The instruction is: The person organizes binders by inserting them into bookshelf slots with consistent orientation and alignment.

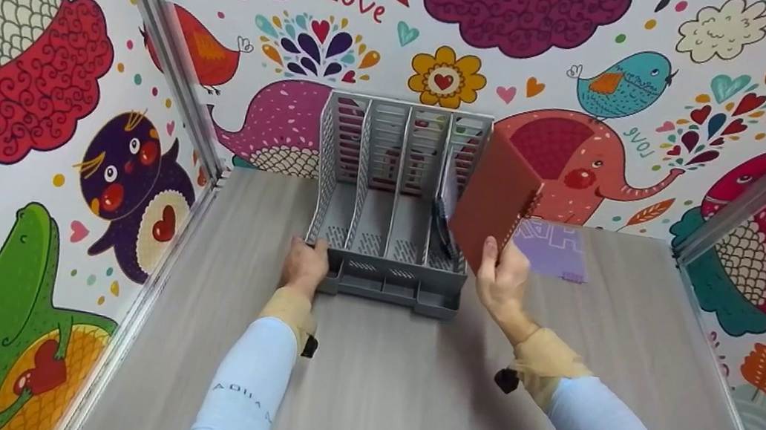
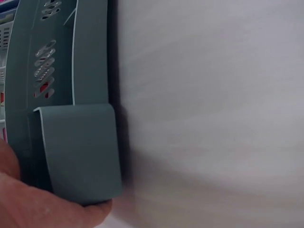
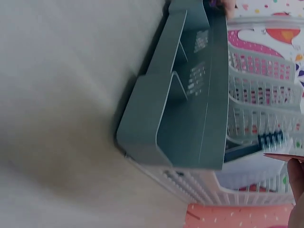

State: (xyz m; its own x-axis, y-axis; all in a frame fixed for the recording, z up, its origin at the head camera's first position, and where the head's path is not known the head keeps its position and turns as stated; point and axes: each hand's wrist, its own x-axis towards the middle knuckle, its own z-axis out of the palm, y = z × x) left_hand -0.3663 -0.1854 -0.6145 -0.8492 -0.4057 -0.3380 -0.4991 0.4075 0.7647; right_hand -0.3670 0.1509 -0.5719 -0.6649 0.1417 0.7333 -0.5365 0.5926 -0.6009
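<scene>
A grey plastic file organizer [image 1: 393, 273] with upright slots and small front trays stands against the back wall. My left hand [image 1: 305, 265] grips its front left corner; in the left wrist view the thumb and a finger [image 2: 61, 211] lie about that corner. My right hand [image 1: 505, 281] pinches a reddish-brown spiral notebook [image 1: 494, 200] by its lower edge, thumb on the cover. The notebook is held upright and tilted, beside the organizer's right side. A dark-edged spiral notebook [image 1: 443, 227] leans inside the rightmost slot. Only the brown notebook's edge [image 3: 280, 156] shows in the right wrist view.
A purple notebook [image 1: 550, 250] with white lettering lies on the table right of the organizer, partly behind the brown notebook. The wood-grain table [image 1: 365, 392] is bounded by cartoon-printed walls [image 1: 456, 15] with metal rails [image 1: 173, 58] at the sides.
</scene>
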